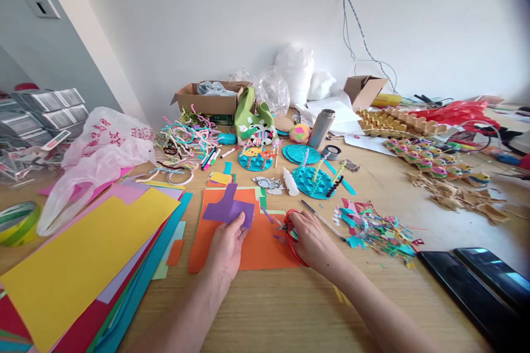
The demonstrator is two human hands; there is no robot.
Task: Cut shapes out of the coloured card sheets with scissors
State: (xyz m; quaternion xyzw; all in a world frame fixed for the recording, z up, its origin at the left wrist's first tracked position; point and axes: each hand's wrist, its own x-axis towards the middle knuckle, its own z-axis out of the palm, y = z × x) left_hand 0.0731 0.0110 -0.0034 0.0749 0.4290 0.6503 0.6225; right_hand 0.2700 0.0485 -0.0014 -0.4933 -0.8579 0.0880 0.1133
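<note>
I see the left hand (227, 241) pinch the purple paper (232, 208), the right hand (311, 237) grip the red scissors (286, 226); for neat cutting, I should turn the paper slowly

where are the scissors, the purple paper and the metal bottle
Scissors (285, 227): head view, near where the blades meet the red handles.
Purple paper (224, 210): head view, on the middle of its flat face.
Metal bottle (321, 129): head view, on the middle of its side.

Littered, across a wood-grain table (256, 314), with paper scraps (383, 229) and stacked coloured sheets (95, 259). Edged at lower right by two apparent phones (459, 292).
</note>
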